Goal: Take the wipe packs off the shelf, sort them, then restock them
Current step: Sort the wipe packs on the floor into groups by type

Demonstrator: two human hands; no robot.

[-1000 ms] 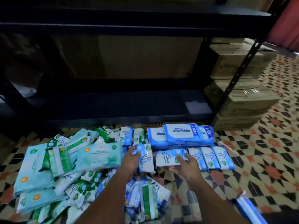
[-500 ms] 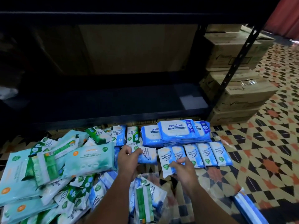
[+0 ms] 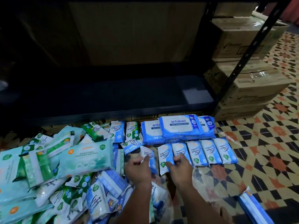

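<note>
Two hands down on the tiled floor (image 3: 267, 151) — left hand (image 3: 139, 168) pinching one small blue wipe pack (image 3: 149, 156), right hand (image 3: 180, 167) gripping another small blue pack (image 3: 164, 156) beside the lined-up row (image 3: 212, 151).

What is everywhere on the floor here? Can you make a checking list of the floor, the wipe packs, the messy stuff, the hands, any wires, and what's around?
Surface: patterned tile floor; the black shelf above it holds no packs.
Job's things: a row of small blue packs lies side by side before the stacked Antabax packs.
Clutter: an unsorted heap of green and blue packs on the left.
Grippers: left hand holds one small blue pack; right hand pinches the row's leftmost pack.
Cables: nothing seen.
Surroundings: cardboard boxes stacked right of the shelf.
</note>
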